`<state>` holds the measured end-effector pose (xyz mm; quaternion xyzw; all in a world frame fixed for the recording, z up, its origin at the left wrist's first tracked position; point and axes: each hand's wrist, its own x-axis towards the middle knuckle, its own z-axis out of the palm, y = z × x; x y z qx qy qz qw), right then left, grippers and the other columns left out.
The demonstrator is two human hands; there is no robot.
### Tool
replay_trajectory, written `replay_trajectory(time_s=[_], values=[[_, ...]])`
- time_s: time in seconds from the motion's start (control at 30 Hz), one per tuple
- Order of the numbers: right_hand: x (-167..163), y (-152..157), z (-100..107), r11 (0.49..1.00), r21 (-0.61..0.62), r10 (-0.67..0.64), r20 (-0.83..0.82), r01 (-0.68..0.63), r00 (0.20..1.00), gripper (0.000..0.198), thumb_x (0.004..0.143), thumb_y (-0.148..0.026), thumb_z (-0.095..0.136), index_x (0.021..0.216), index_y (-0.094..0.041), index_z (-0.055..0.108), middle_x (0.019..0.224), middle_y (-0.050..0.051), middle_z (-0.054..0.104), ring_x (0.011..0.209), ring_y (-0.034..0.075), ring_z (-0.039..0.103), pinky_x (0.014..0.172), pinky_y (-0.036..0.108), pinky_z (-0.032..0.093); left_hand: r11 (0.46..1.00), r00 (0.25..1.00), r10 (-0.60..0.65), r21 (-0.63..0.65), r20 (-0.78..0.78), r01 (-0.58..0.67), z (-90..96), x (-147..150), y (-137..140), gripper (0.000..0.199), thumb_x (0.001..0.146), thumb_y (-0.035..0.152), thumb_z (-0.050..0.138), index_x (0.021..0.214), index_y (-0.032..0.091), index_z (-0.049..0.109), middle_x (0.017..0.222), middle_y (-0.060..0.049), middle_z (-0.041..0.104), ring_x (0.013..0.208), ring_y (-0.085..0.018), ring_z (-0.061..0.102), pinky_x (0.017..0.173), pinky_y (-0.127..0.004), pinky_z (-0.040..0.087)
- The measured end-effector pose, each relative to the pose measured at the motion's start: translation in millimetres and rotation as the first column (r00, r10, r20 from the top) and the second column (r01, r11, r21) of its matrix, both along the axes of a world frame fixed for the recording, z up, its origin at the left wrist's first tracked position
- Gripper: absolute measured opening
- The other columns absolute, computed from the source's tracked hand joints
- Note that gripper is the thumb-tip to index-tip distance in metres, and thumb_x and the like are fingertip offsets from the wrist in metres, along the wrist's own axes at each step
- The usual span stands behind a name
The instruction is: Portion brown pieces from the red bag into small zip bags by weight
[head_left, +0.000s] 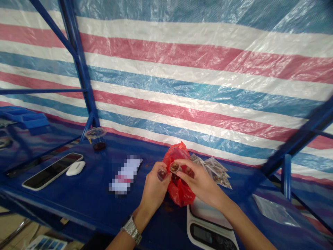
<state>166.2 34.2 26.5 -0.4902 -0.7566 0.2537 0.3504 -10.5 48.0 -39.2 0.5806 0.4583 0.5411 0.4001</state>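
Over an open red plastic bag, both of my hands are close together. Pinched in the fingers of my left hand is a small clear cup, through which a reddish tint shows. My right hand grips another small cup holding brownish-gold bits. The two cups are side by side, and I cannot tell whether they touch. More small dark pieces show inside the bag, partly hidden by my fingers. Below my right forearm lies a white digital scale.
Clear zip bags of small parts lie right of the red bag; a flat clear bag is farther right. At left are a lit phone, a dark phone, a white case and a drink cup. Blue frame posts stand before striped sheeting.
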Motion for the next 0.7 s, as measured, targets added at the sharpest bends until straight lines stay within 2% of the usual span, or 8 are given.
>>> replay_trajectory(time_s=[0.1, 0.2, 0.3, 0.43, 0.53, 0.63, 0.7], values=[[-16, -6, 8, 0.993, 0.118, 0.006, 0.201, -0.030, 0.980, 0.036, 0.096, -0.017, 0.063, 0.129, -0.027, 0.071, 0.126, 0.006, 0.074, 0.112, 0.025, 0.070, 0.102, 0.040, 0.053, 0.999, 0.999, -0.035, -0.004, 0.026, 0.036, 3.8, -1, -2, 0.028, 0.084, 0.024, 0.071, 0.111, 0.023, 0.062, 0.098, -0.001, 0.077, 0.088, -0.019, 0.073, 0.080, -0.028, 0.054], [-29, -9, 15, 0.966, 0.237, -0.020, 0.460, -0.101, 0.888, 0.044, 0.097, -0.009, 0.057, 0.134, -0.029, 0.070, 0.131, 0.008, 0.070, 0.116, 0.026, 0.068, 0.104, 0.042, 0.053, 0.999, 0.996, -0.052, 0.004, 0.073, 0.052, 6.9, 1, -3, 0.040, 0.082, 0.016, 0.069, 0.120, 0.024, 0.060, 0.105, -0.002, 0.078, 0.094, -0.020, 0.075, 0.084, -0.030, 0.056], [-36, -10, 22, 0.954, 0.253, -0.017, 0.580, -0.160, 0.814, 0.052, 0.095, -0.003, 0.054, 0.137, -0.029, 0.069, 0.134, 0.008, 0.068, 0.118, 0.026, 0.067, 0.105, 0.041, 0.053, 0.997, 0.989, -0.072, 0.019, 0.130, 0.070, 8.7, 4, -4, 0.044, 0.081, 0.011, 0.066, 0.122, 0.024, 0.058, 0.109, -0.003, 0.078, 0.097, -0.020, 0.075, 0.085, -0.030, 0.057], [-40, -10, 26, 0.949, 0.255, -0.010, 0.613, -0.186, 0.790, 0.050, 0.096, -0.004, 0.052, 0.135, -0.030, 0.070, 0.137, 0.008, 0.067, 0.117, 0.026, 0.066, 0.104, 0.042, 0.053, 0.996, 0.984, -0.087, 0.021, 0.157, 0.084, 10.1, 6, -4, 0.045, 0.082, 0.011, 0.066, 0.124, 0.024, 0.056, 0.113, -0.004, 0.077, 0.099, -0.020, 0.075, 0.086, -0.029, 0.057], [-34, -7, 23, 0.940, 0.295, -0.025, 0.563, -0.173, 0.826, 0.046, 0.101, -0.010, 0.052, 0.138, -0.032, 0.068, 0.136, 0.006, 0.067, 0.116, 0.025, 0.067, 0.102, 0.039, 0.054, 0.998, 0.990, -0.065, 0.010, 0.122, 0.064, 12.0, 3, -4, 0.041, 0.083, 0.014, 0.065, 0.122, 0.024, 0.056, 0.107, -0.002, 0.076, 0.094, -0.018, 0.074, 0.083, -0.028, 0.056], [-17, -1, 18, 0.938, 0.345, -0.136, 0.444, -0.029, 0.886, 0.040, 0.103, -0.020, 0.053, 0.139, -0.031, 0.067, 0.140, 0.006, 0.065, 0.120, 0.024, 0.066, 0.106, 0.038, 0.052, 0.999, 0.998, 0.034, -0.016, 0.043, -0.033, 13.8, -2, -5, 0.035, 0.084, 0.019, 0.066, 0.118, 0.024, 0.057, 0.086, 0.003, 0.070, 0.077, -0.017, 0.069, 0.073, -0.027, 0.053], [-5, 5, 13, 0.954, 0.294, -0.184, 0.431, 0.056, 0.883, 0.037, 0.101, -0.021, 0.057, 0.135, -0.029, 0.070, 0.139, 0.007, 0.066, 0.120, 0.025, 0.067, 0.108, 0.038, 0.050, 0.994, 0.995, 0.103, -0.043, -0.002, -0.103, 12.9, -6, -7, 0.038, 0.082, 0.021, 0.068, 0.118, 0.024, 0.056, 0.077, 0.005, 0.063, 0.069, -0.017, 0.065, 0.068, -0.028, 0.050]])
